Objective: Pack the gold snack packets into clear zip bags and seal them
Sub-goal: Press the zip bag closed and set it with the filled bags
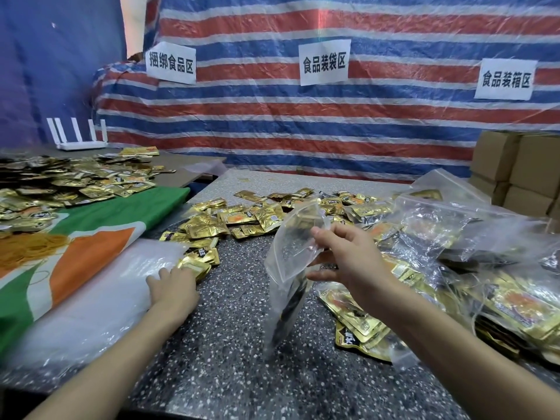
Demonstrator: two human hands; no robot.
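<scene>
Above table (pixel 230 344), right hand (pixel 348 259) pinched bag (pixel 286 253) upright, mouth up; left hand (pixel 172 287) lay flat on packets (pixel 195 265); sign (pixel 324 62) read 食品装袋区.

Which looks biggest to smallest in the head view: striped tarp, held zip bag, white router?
1. striped tarp
2. zip bag in the right hand
3. white router
The bag is nearer the camera, so that pair is unsure.

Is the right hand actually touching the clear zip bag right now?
Touching. The head view shows the right hand pinching the clear zip bag near its mouth, thumb above, fingers below.
</scene>
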